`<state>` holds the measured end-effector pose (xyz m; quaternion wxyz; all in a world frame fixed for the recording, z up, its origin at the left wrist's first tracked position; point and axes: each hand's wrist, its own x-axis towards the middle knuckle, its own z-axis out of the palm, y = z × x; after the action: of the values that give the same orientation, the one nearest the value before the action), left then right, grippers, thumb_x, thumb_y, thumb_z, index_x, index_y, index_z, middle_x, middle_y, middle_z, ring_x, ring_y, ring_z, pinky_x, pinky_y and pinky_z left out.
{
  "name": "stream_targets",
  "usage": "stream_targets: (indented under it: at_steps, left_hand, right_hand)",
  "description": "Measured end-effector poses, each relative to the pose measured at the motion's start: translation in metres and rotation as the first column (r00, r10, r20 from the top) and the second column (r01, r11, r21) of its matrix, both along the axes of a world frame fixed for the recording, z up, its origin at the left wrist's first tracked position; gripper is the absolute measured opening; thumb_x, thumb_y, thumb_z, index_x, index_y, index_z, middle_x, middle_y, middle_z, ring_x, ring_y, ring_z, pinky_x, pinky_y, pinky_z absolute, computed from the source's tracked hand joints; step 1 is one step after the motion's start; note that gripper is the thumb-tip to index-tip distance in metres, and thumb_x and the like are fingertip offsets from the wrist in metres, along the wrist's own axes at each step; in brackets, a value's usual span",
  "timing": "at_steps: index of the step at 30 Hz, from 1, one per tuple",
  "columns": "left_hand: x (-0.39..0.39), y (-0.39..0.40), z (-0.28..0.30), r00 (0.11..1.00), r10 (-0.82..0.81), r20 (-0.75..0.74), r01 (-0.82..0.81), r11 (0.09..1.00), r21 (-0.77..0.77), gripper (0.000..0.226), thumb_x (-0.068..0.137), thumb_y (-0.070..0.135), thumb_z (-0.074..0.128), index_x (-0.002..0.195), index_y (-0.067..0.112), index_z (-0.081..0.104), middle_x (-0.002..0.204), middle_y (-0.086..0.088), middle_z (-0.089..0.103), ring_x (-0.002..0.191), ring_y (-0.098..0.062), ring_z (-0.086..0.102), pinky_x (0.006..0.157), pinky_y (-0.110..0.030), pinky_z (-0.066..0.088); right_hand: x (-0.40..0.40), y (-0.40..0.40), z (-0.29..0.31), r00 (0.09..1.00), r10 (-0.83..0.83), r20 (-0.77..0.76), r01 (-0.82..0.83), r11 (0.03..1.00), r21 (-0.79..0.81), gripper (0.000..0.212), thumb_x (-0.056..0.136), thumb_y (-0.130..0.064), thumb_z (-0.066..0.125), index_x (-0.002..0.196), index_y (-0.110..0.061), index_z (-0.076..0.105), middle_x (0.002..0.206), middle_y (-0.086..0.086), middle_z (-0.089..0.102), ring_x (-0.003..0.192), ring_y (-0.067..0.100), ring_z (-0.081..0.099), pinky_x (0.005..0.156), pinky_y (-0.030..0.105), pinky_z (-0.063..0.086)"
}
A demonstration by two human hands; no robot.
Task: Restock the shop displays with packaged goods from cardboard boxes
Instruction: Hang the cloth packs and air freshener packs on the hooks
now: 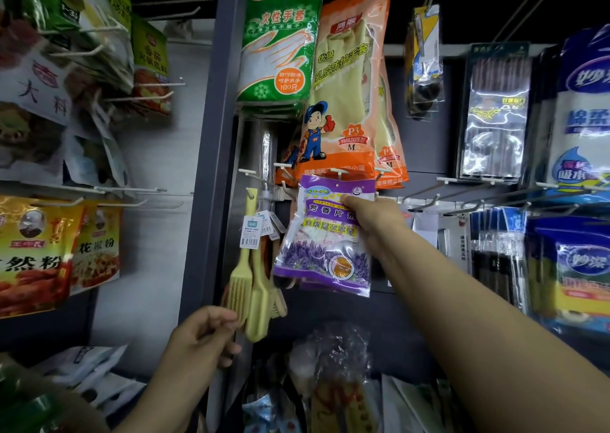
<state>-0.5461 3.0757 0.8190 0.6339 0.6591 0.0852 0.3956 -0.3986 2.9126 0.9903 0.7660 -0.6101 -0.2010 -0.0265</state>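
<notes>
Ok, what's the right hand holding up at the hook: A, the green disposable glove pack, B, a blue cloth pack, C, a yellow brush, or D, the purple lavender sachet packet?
D: the right hand pinches the top edge of the purple lavender packet beneath the orange glove packs.

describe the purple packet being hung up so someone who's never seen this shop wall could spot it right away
Start at the dark grey upright post dividing the display, then look just right of it, below the orange rubber-glove packs. The purple packet sits at a white peg, pinched at its top by the right hand. It is the only purple pack, printed with lavender flowers, right of the cream brushes.
</notes>
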Motion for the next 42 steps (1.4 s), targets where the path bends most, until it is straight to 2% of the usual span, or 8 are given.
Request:
stream_targets:
  at_steps: [7, 13, 15, 19, 21, 29, 36, 42]
  left_hand:
    - [0.001, -0.001, -0.002, 1.0, -0.016, 0.001, 0.016, 1.0, 0.016, 0.015, 0.09, -0.006, 0.053, 0.082, 0.003, 0.062, 0.085, -0.017, 0.063, 0.06, -0.024, 0.058, 0.042, -0.02, 0.048]
    - [0.001, 0.003, -0.004, 0.999, -0.024, -0.021, 0.024, 1.0, 0.015, 0.014, 0.09, -0.006, 0.054, 0.083, 0.002, 0.063, 0.085, -0.019, 0.064, 0.06, -0.024, 0.059, 0.049, -0.028, 0.048]
    - [0.001, 0.003, -0.004, 1.0, -0.022, -0.023, 0.022, 1.0, 0.014, 0.014, 0.089, -0.006, 0.055, 0.082, 0.002, 0.063, 0.082, -0.018, 0.064, 0.059, -0.024, 0.059, 0.049, -0.028, 0.047]
    - [0.003, 0.003, -0.005, 1.0, -0.015, -0.024, 0.015, 1.0, 0.012, 0.015, 0.089, -0.006, 0.055, 0.081, 0.002, 0.064, 0.072, -0.018, 0.062, 0.055, -0.021, 0.059, 0.048, -0.027, 0.048]
    - [0.004, 0.004, -0.006, 1.0, -0.022, -0.021, 0.022, 1.0, 0.013, 0.017, 0.089, -0.008, 0.054, 0.08, 0.002, 0.064, 0.073, -0.017, 0.063, 0.051, -0.019, 0.059, 0.045, -0.025, 0.049]
    - [0.005, 0.007, -0.009, 0.999, -0.036, -0.008, 0.036, 0.999, 0.009, 0.018, 0.089, -0.011, 0.052, 0.079, -0.001, 0.063, 0.079, -0.017, 0.065, 0.05, -0.021, 0.057, 0.039, -0.021, 0.047]
    - [0.003, 0.006, -0.012, 0.999, -0.037, -0.015, 0.037, 0.999, 0.012, 0.018, 0.089, -0.011, 0.053, 0.079, 0.0, 0.063, 0.076, -0.018, 0.064, 0.053, -0.023, 0.057, 0.039, -0.021, 0.048]
    - [0.002, 0.003, -0.011, 0.998, -0.051, -0.033, 0.051, 0.999, 0.017, 0.015, 0.088, -0.01, 0.054, 0.08, -0.002, 0.063, 0.073, -0.018, 0.064, 0.057, -0.026, 0.058, 0.043, -0.025, 0.048]
  right_hand:
    - [0.005, 0.001, 0.002, 0.999, -0.029, -0.029, 0.027, 0.999, -0.039, 0.022, 0.083, -0.015, 0.073, 0.094, -0.008, 0.055, 0.083, 0.014, 0.07, 0.061, 0.025, 0.068, 0.05, 0.032, 0.054]
    - [0.006, 0.002, 0.004, 0.997, -0.024, -0.067, 0.022, 0.999, -0.033, 0.024, 0.083, -0.014, 0.073, 0.088, -0.008, 0.05, 0.077, 0.013, 0.068, 0.055, 0.023, 0.065, 0.036, 0.026, 0.049]
    - [0.008, 0.003, 0.003, 0.997, -0.029, -0.073, 0.027, 0.999, -0.019, 0.026, 0.082, -0.018, 0.075, 0.088, -0.009, 0.052, 0.083, 0.014, 0.07, 0.061, 0.025, 0.068, 0.043, 0.03, 0.054]
    - [0.013, 0.006, 0.006, 0.99, -0.137, -0.032, 0.134, 0.989, -0.066, 0.039, 0.074, -0.042, 0.079, 0.083, -0.013, 0.056, 0.09, 0.011, 0.073, 0.079, 0.03, 0.071, 0.077, 0.046, 0.058]
    - [0.018, 0.01, 0.009, 0.979, -0.204, 0.015, 0.204, 0.975, -0.085, 0.043, 0.07, -0.05, 0.078, 0.081, -0.016, 0.055, 0.092, 0.009, 0.072, 0.082, 0.03, 0.07, 0.081, 0.047, 0.057]
    - [0.014, 0.015, 0.002, 0.934, -0.322, 0.153, 0.333, 0.941, -0.053, 0.031, 0.081, -0.046, 0.07, 0.078, -0.017, 0.059, 0.085, 0.005, 0.069, 0.076, 0.026, 0.068, 0.079, 0.044, 0.057]
    - [0.017, 0.011, -0.003, 0.87, -0.402, 0.283, 0.451, 0.882, -0.133, 0.032, 0.085, -0.047, 0.065, 0.078, -0.016, 0.059, 0.084, 0.005, 0.069, 0.076, 0.025, 0.067, 0.076, 0.039, 0.056]
    - [0.011, 0.014, -0.001, 0.744, -0.498, 0.445, 0.622, 0.761, -0.186, 0.034, 0.09, -0.047, 0.058, 0.085, -0.014, 0.059, 0.085, 0.005, 0.064, 0.074, 0.026, 0.058, 0.059, 0.027, 0.037]
